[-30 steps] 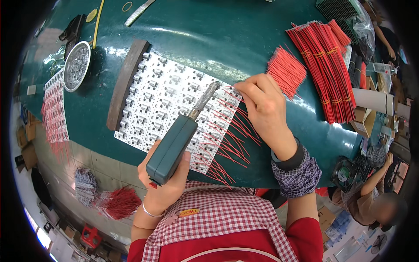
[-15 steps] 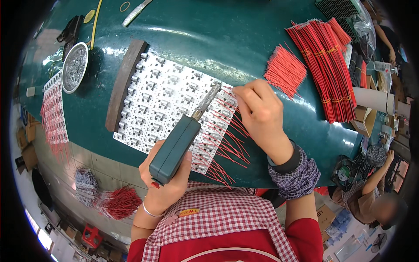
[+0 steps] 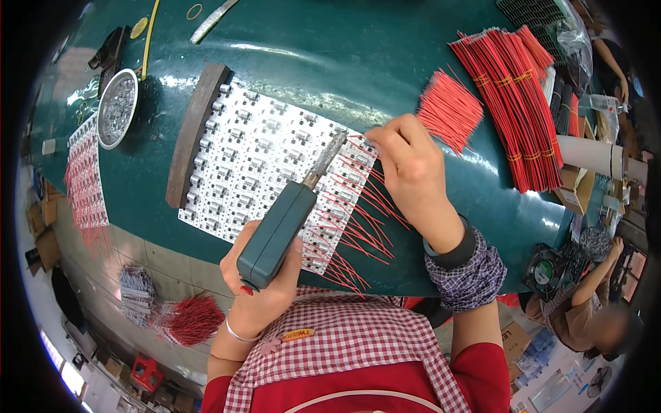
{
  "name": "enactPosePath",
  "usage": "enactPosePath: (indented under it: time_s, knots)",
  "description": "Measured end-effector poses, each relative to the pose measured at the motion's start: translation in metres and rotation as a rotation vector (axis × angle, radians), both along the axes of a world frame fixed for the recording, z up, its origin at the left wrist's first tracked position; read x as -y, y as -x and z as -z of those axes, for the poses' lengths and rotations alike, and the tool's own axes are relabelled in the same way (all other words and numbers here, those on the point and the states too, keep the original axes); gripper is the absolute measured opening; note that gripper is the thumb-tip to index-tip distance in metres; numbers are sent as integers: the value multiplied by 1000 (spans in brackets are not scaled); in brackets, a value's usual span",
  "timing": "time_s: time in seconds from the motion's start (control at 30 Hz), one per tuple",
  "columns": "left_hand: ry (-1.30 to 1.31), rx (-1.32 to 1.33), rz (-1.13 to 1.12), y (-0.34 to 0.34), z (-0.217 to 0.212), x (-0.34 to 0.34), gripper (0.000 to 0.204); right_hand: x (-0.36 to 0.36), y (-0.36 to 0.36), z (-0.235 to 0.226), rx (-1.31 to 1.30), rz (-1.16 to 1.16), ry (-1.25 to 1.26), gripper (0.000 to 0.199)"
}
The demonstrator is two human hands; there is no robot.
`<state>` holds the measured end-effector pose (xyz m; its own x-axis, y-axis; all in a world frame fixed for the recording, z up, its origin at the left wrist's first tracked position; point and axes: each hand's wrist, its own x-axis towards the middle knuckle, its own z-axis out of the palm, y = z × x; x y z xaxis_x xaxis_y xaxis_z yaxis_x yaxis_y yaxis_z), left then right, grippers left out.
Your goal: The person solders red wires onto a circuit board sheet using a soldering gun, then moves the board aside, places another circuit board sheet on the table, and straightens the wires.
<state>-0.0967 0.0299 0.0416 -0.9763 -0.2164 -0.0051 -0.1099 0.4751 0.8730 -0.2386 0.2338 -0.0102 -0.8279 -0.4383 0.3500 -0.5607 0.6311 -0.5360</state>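
Note:
My left hand [image 3: 265, 303] is wrapped around the dark green body of a soldering gun [image 3: 275, 237]. Its grey, crusted tip reaches the upper right corner of a white circuit board panel [image 3: 258, 148] bearing rows of small dark parts. My right hand [image 3: 416, 172] pinches a thin red wire [image 3: 358, 138] at that corner, close to the tip; the wire's end at the board is too small to make out. Below it, several red wires [image 3: 361, 224] fan out from the panel's right edge. A dark bar [image 3: 198, 134] lies along the panel's left edge.
A pile of short red wires [image 3: 451, 110] and long bundled red wires [image 3: 509, 110] lie to the right. At left are a bowl of metallic scraps [image 3: 118, 110] and another wired panel [image 3: 86, 172] overhanging the table edge. Another person [image 3: 578, 303] sits at far right.
My right hand has shifted slightly up, still pinching at the panel's corner. The soldering gun and the panel have stayed nearly in place.

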Motion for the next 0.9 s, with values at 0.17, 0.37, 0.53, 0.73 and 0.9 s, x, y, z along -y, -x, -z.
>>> enactPosePath:
  time_s: [0.17,0.37,0.53,0.73,0.9]
  knots:
    - [5,-17,10,1,1,-1,15,-1,-1,0,-19,0,-13,20]
    - [9,24,1,-1,2,-1,14,1,-1,-2,-23,-1,-42,22]
    - [8,39,-1,0,1,-1,13,2,-2,-2,-45,-1,-59,21]
    - [22,33,5,-1,2,-2,13,4,-3,-4,-53,-13,-56,21]
    - [38,18,18,-1,2,-3,15,5,-2,-5,-58,-21,-55,20]
